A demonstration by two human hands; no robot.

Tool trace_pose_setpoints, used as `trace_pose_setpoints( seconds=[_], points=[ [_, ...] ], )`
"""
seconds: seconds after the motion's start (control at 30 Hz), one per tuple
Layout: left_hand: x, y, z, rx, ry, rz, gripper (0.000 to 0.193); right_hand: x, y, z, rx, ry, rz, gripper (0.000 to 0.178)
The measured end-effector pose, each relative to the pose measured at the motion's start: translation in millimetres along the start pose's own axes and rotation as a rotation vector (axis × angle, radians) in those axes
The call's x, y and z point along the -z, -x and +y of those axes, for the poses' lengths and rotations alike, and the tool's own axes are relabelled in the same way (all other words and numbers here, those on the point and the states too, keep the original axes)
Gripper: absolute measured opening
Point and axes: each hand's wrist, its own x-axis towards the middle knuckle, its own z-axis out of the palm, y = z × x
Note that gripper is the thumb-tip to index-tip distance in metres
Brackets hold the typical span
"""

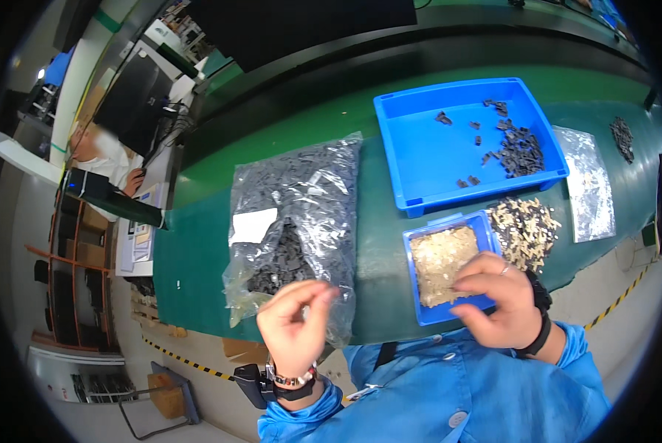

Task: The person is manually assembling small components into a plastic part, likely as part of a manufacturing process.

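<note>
My left hand (pixel 295 325) is at the near edge of a clear plastic bag (pixel 301 177) full of small black parts. Its thumb and forefinger are pinched together; whatever they hold is too small to make out. My right hand (pixel 502 301) hovers over the near right side of a small blue bin (pixel 436 316), its thumb and fingers apart and nothing visible between them. Small flat brass-coloured pieces (pixel 440 258) fill that bin. Against its right side lies a loose heap of mixed black and pale brass parts (pixel 524 230).
Behind the small bin stands a large blue tray (pixel 427 140) with black parts scattered inside. To its right lie a flat clear bag (pixel 591 184) and a small black pile (pixel 622 139) on the green table mat (pixel 198 244). Another person (pixel 106 162) sits at the far left.
</note>
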Motion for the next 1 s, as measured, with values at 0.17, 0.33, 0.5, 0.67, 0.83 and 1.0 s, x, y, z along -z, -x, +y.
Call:
trace_pose_setpoints(
  seconds=[0.17,0.33,0.5,0.67,0.83,1.0],
  points=[
    [-34.1,9.2,17.2,0.261,0.514,-0.442,0.020,-12.7,-9.0,-0.2,0.206,0.008,-0.131,0.043],
    [-59.7,10.1,21.5,0.159,0.251,-0.510,0.016,-8.8,3.3,7.3,0.094,-0.034,-0.050,0.040],
    [-78.9,9.9,23.5,-0.147,0.032,-0.370,0.017,-8.0,14.2,7.3,-0.056,-0.090,0.057,0.037],
    [-84.0,9.9,16.0,-0.308,-0.020,-0.290,0.018,-16.8,24.2,10.6,-0.250,-0.444,0.134,0.037],
    [-80.5,11.7,13.8,-0.347,-0.048,-0.261,0.016,-14.6,21.3,4.4,-0.308,-0.467,0.097,0.027],
    [-79.5,11.6,12.9,-0.399,-0.063,-0.234,0.015,-11.5,16.9,0.5,-0.521,-0.649,0.022,0.010]
  ],
)
